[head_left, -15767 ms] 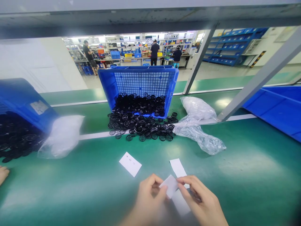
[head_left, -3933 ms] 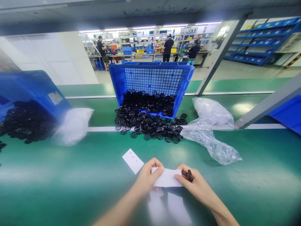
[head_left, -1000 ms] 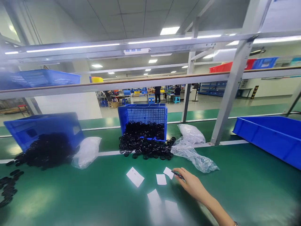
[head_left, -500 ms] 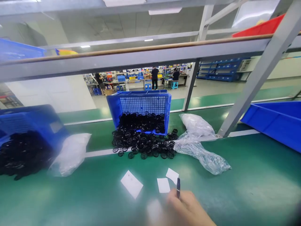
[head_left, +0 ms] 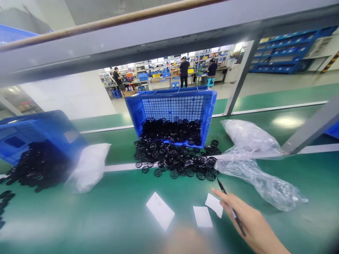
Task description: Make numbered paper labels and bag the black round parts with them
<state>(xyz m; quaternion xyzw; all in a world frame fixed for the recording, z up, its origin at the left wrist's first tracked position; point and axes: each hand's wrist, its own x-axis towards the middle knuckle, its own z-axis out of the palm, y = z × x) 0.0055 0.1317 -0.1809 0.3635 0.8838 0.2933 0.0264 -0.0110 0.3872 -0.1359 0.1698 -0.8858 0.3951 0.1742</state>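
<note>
My right hand is low at the right, over the green belt, and grips a dark pen whose tip points up and to the left. Its fingertips are right beside two small white paper slips. A larger white slip lies further left. A blurred skin-coloured patch at the bottom edge seems to be my left hand; its fingers are too smeared to read.
A blue crate, tipped toward me, spills a pile of black round parts. Clear plastic bags lie to its right. At the left sit a second tipped blue crate, more black parts and a white bag. People work far behind.
The view has tilted down and shifted. My right hand with the pen has moved right and forward, past the small slips. The slips lie as before.
</note>
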